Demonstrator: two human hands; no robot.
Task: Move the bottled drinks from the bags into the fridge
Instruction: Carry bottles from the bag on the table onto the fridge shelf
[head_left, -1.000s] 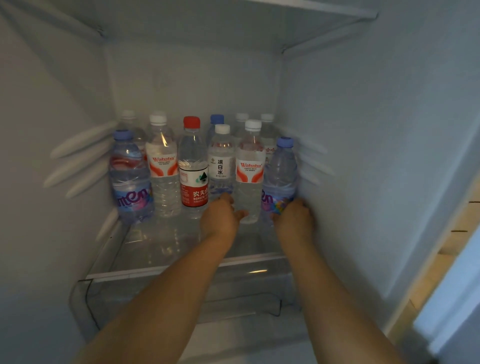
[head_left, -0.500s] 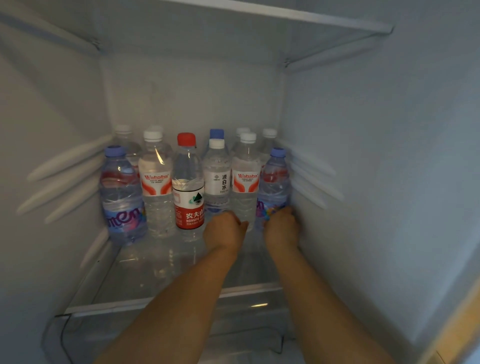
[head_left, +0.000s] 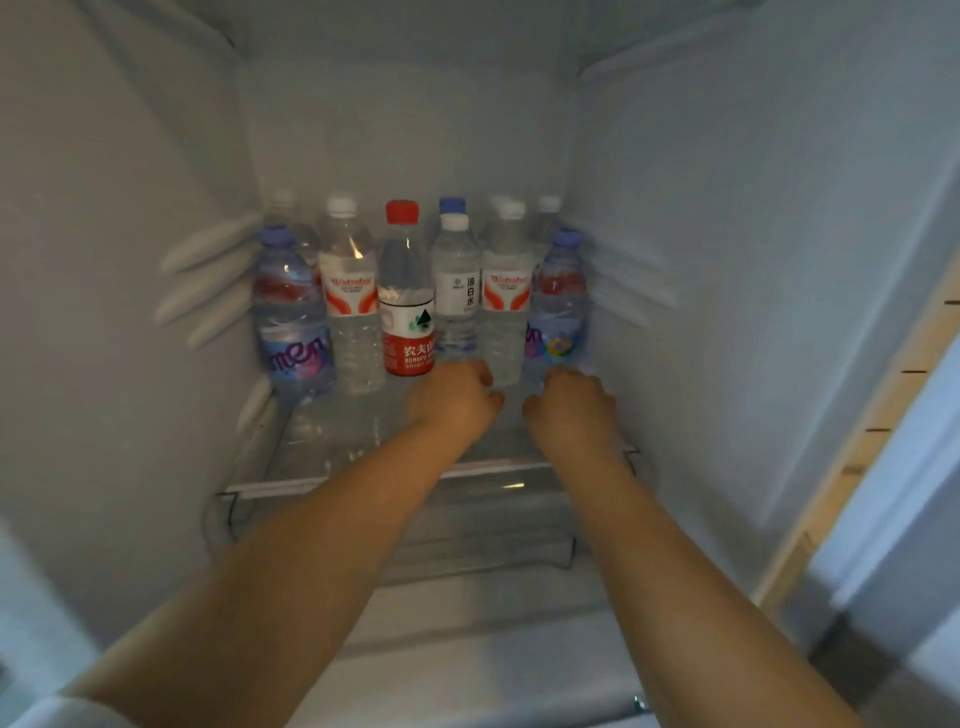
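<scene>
Both hands have drawn back slightly from the bottles (head_left: 421, 306). Left hand (head_left: 452, 400) and right hand (head_left: 571, 410) are loosely curled, holding nothing. Two rows stand upright on the glass shelf (head_left: 322, 483) (bags unseen); remaining stock cannot be judged.

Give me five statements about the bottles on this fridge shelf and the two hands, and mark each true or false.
1. The red-capped bottle stands in the front row. True.
2. The bottles lie on their sides. False: they stand upright on the shelf.
3. The left hand is at the foot of the white-label bottle. True.
4. The right hand holds a bottle in the air. False: it is low at the base of the right blue-capped bottle, which stands on the shelf.
5. Only one row of bottles is there. False: more caps show behind.
</scene>
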